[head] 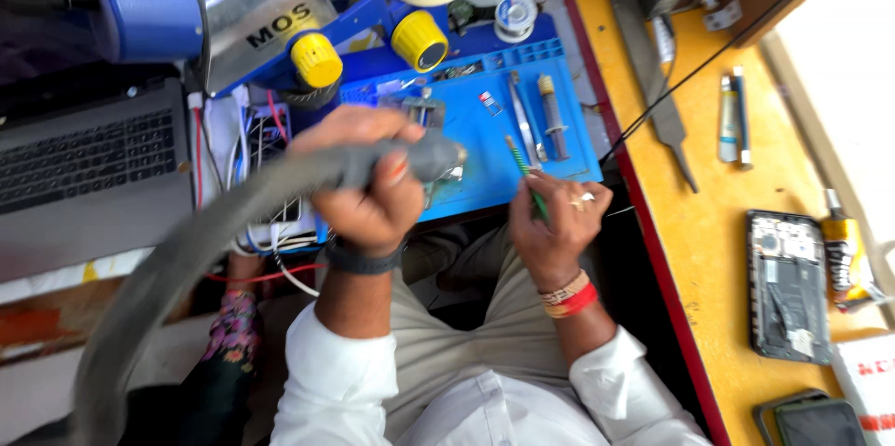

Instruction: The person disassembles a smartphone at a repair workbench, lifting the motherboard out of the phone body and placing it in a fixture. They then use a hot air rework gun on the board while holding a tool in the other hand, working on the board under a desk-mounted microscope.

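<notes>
Seen from above at a repair bench: left hand wrapped tight around a grey hot-air nozzle, its thick hose sweeping down and off to the left. Right hand closed on a green-handled tool, tip angled up toward the blue mat. Nozzle mouth hovering just over a small metal piece at the mat's near edge (too blurred to tell more). Tweezers and a syringe lying side by side farther back on the mat, near the tool's tip.

Likely risks: hose weight dragging the nozzle off aim, sending heat onto the loose wires just left of the hand; tool tip nudging the tweezers; the small piece sliding off the mat's front edge into the lap.

Room tight on the left, with the microscope overhead and the laptop beside. More open on the right, across the yellow tabletop, though an opened phone lies there.
</notes>
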A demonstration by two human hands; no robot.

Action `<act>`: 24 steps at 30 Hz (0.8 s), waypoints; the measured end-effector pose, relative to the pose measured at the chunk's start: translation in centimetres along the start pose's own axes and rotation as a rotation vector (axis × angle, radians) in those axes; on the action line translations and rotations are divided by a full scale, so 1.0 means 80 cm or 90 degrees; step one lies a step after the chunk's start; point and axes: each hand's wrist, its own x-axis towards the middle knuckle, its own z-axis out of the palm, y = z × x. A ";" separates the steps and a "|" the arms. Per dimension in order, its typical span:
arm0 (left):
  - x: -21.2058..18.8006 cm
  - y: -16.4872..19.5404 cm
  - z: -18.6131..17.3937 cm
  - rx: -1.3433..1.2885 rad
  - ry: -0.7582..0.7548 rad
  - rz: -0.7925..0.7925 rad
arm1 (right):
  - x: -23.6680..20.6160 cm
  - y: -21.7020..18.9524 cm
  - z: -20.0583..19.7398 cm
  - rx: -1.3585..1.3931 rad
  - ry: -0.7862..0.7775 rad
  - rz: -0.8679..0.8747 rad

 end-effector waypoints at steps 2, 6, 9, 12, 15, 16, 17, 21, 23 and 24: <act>0.010 0.023 -0.017 0.029 0.051 0.056 | 0.006 -0.009 0.011 -0.055 -0.005 -0.014; 0.027 0.062 -0.055 0.092 0.123 0.061 | 0.009 -0.031 0.024 -0.150 -0.033 -0.024; 0.035 0.075 -0.081 0.116 0.175 0.071 | 0.011 -0.043 0.027 -0.184 -0.063 -0.017; 0.034 0.086 -0.107 0.132 0.194 0.068 | 0.013 -0.052 0.030 -0.209 -0.087 -0.024; 0.030 0.093 -0.130 0.147 0.204 0.057 | 0.015 -0.058 0.033 -0.218 -0.114 -0.026; 0.028 0.093 -0.135 0.147 0.209 0.054 | 0.017 -0.058 0.032 -0.221 -0.122 -0.023; 0.027 0.093 -0.140 0.147 0.214 0.051 | 0.018 -0.057 0.030 -0.216 -0.117 -0.021; 0.022 0.093 -0.154 0.138 0.245 0.042 | 0.029 -0.042 0.012 -0.172 -0.101 0.010; 0.018 0.095 -0.158 0.142 0.254 0.030 | 0.043 -0.028 -0.004 -0.106 -0.154 0.029; 0.016 0.099 -0.160 0.147 0.252 0.018 | 0.053 -0.019 -0.013 -0.057 -0.209 0.036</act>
